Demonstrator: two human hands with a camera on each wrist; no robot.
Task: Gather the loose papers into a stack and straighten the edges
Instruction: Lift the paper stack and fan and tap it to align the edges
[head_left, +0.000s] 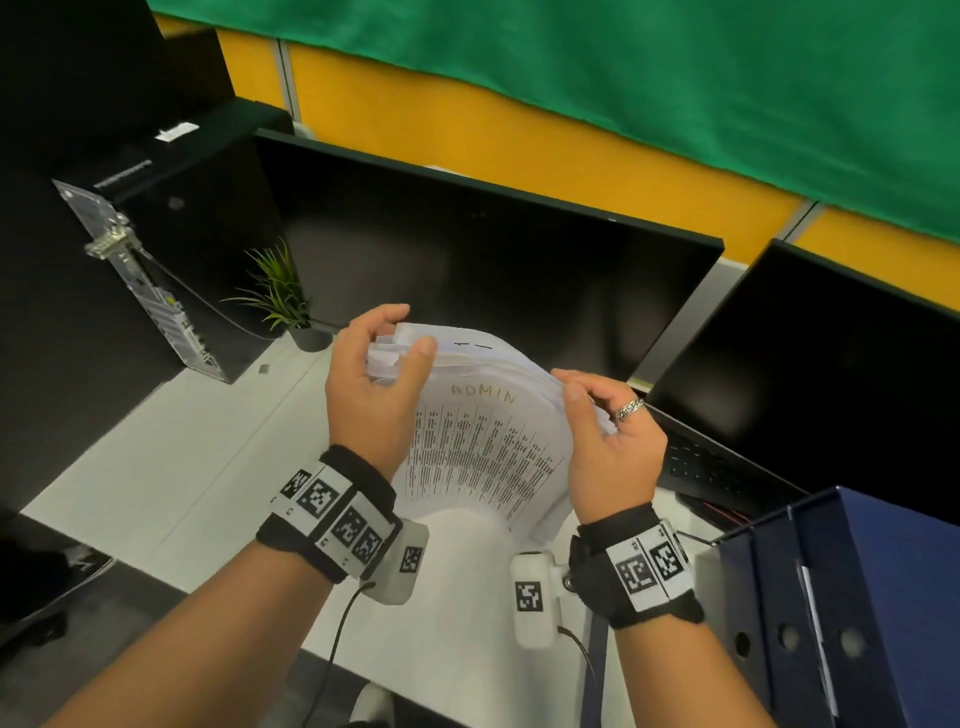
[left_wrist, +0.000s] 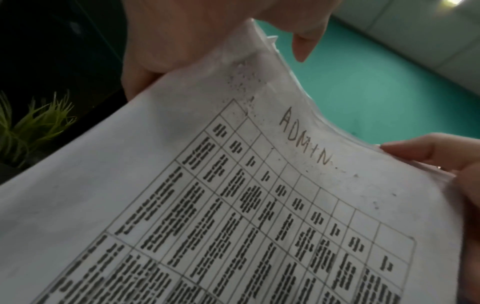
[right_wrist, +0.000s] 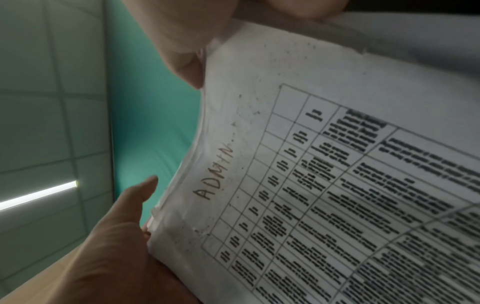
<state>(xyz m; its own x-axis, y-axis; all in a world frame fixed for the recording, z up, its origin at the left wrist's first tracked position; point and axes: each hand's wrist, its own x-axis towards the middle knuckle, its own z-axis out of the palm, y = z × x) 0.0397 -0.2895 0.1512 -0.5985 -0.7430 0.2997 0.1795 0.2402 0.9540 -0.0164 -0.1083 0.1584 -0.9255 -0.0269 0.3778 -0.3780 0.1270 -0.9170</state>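
Observation:
A stack of white papers (head_left: 483, 441) stands upright over the white desk (head_left: 171, 467), bowed, with its top edges uneven. The front sheet carries a printed table and the handwritten word "ADMIN". My left hand (head_left: 410, 332) grips the stack's upper left corner, thumb in front and fingers behind. My right hand (head_left: 576, 387), wearing a ring, pinches the upper right edge. The left wrist view shows the front sheet (left_wrist: 233, 205) with my left hand (left_wrist: 182, 41) above it. In the right wrist view the same sheet (right_wrist: 337, 185) fills the frame under my right hand (right_wrist: 187, 41). Whether the bottom edge touches the desk is hidden.
Two dark monitors (head_left: 467, 260) (head_left: 810, 374) stand behind the papers. A small potted plant (head_left: 280, 296) and a PC tower (head_left: 156, 270) are at the left. A laptop keyboard (head_left: 711, 467) and blue binders (head_left: 857, 597) sit at the right.

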